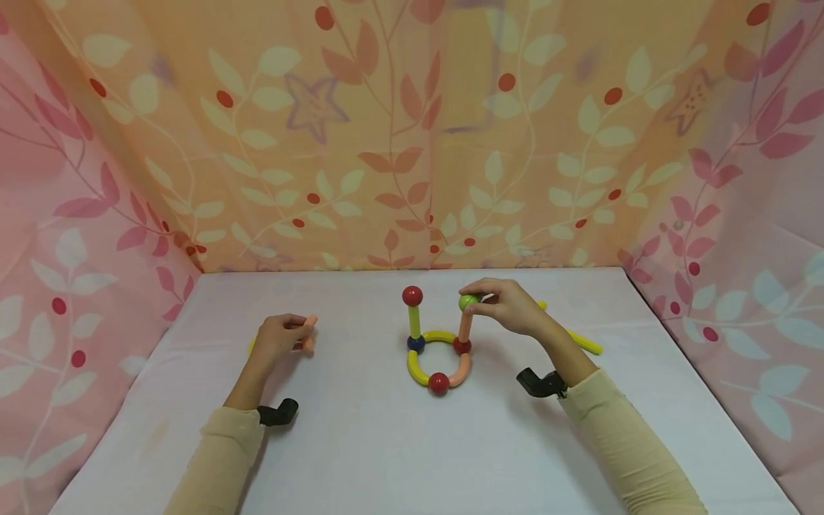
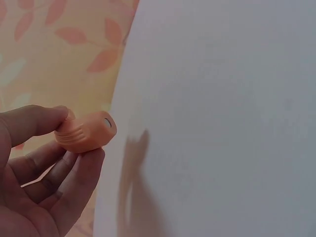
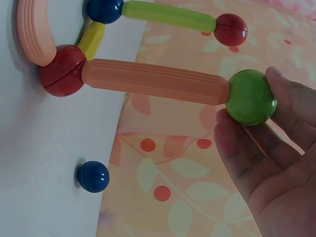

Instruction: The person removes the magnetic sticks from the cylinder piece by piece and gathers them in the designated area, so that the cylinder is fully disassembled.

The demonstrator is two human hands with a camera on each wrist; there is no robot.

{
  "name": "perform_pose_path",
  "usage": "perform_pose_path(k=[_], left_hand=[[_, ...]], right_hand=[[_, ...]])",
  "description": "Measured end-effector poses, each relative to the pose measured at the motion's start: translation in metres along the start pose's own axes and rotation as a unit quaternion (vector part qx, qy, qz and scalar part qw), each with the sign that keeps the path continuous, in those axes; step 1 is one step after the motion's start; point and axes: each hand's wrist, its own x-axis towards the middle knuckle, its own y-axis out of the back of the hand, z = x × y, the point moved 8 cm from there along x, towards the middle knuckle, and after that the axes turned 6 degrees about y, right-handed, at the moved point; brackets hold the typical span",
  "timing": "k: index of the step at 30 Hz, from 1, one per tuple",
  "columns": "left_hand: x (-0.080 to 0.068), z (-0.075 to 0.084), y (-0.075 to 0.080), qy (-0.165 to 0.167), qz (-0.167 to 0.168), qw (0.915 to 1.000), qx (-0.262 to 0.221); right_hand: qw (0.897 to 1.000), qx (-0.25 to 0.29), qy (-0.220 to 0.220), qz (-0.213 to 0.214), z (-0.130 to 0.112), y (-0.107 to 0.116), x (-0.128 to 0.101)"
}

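On the table stands a toy structure of magnetic sticks and balls. Its base ring has curved yellow sticks (image 1: 417, 368), a curved orange stick (image 1: 460, 372), a blue ball (image 1: 415, 344) and red balls (image 1: 439, 384). A green stick (image 1: 414, 322) rises from the blue ball with a red ball (image 1: 413, 295) on top. Beside it an orange stick (image 3: 158, 81) stands upright, topped by a green ball (image 3: 251, 98). My right hand (image 1: 505, 306) pinches that green ball. To the left, my left hand (image 1: 280, 337) pinches a short curved orange stick (image 2: 85, 132) above the table.
Yellow sticks (image 1: 584, 342) lie to the right, partly behind the right arm. Another yellow piece (image 1: 252, 346) shows behind the left hand. A loose blue ball (image 3: 94, 177) sits on the table in the right wrist view. Patterned curtains (image 1: 399, 179) surround the white table (image 1: 386, 450).
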Motion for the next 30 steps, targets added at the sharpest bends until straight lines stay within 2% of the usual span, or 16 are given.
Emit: perform_pose_path(k=[5, 13, 20, 23, 30], left_hand=[[0.006, -0.011, 0.023, 0.019, 0.007, 0.9996, 0.018], [0.008, -0.016, 0.050, 0.042, 0.010, 0.9966, 0.070], [0.008, -0.020, 0.056, 0.048, 0.014, 0.9916, 0.119], [0.009, -0.023, 0.057, 0.049, 0.030, 0.9884, 0.141], [0.009, -0.027, 0.058, 0.057, 0.062, 0.9836, 0.159]], right_hand=[[1.000, 0.002, 0.000, -0.003, -0.001, -0.001, 0.001], [1.000, 0.004, -0.006, -0.004, -0.001, 0.000, 0.001], [1.000, 0.006, -0.002, -0.004, -0.002, 0.000, 0.001], [1.000, 0.003, -0.003, -0.004, -0.002, 0.000, 0.001], [1.000, 0.001, -0.010, -0.006, -0.002, 0.000, 0.001]])
